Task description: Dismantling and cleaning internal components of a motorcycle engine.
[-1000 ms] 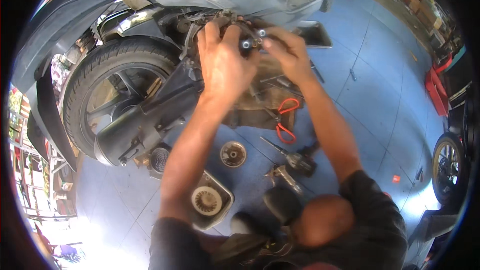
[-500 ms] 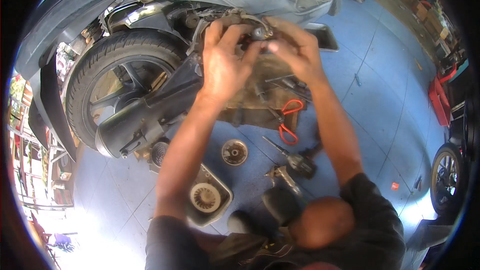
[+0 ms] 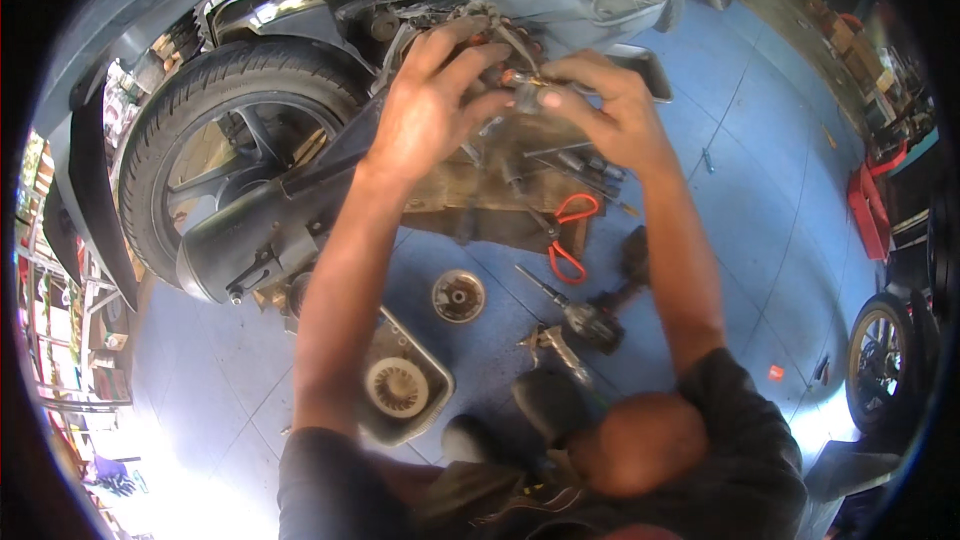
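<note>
In front of the scooter's engine [image 3: 475, 25], my two hands meet around a small grey metal part [image 3: 527, 97] with a thin cable or hose running up from it. My left hand [image 3: 425, 105] has its fingers curled round the part's left side, near an orange-tinted end. Thumb and forefinger of my right hand [image 3: 615, 115] pinch the part from the other side. Its exact kind is blurred and partly hidden by my fingers. To the left are the rear wheel [image 3: 150, 160] and the black muffler [image 3: 250, 245].
Below my hands, tools and red-handled scissors [image 3: 570, 265] lie on a brown board [image 3: 440, 190]. On the blue tiles are a round metal drum [image 3: 459, 296], a power driver [image 3: 595, 325], an air gun [image 3: 565, 355] and a tray [image 3: 440, 410] holding a pale fan wheel [image 3: 397, 387].
Both hands have come slightly lower with the part and moved a little apart. The part has tilted, showing an orange-tinted end. The whole view has shifted slightly.
</note>
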